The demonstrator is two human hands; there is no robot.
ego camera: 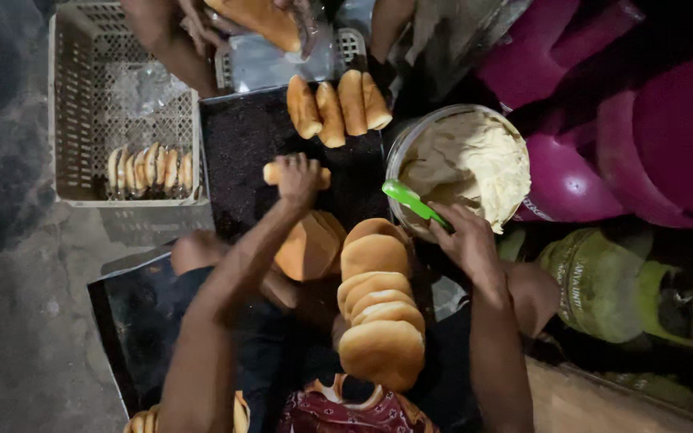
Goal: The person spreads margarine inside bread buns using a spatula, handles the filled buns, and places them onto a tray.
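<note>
While the left hand [298,178] closes its fingers around a small long bun [276,172], it holds that bun just over the dark tray [238,160], whose surface looks covered in fine dark sprinkles, though the dim light makes that hard to confirm. At the tray's far edge four filled buns [337,106] lie side by side, touching one another. The right hand [465,239] grips the green handle of a spreader [411,200], fingers wrapped shut, with the tool's tip resting at the rim of a round metal bowl [399,160] full of pale cream [475,160]. Between the two forearms a stack of round buns [378,305] runs toward the person's lap, and one more split bun [308,247] leans beside it, just under the left wrist. To the left sits a pale plastic crate [62,104] holding a short row of finished buns [151,168] along its near wall. At the top edge another person's hands [202,24] hold a larger loaf [258,20] over a clear bag. Magenta plastic stools [651,120] stand to the right of the bowl.
</note>
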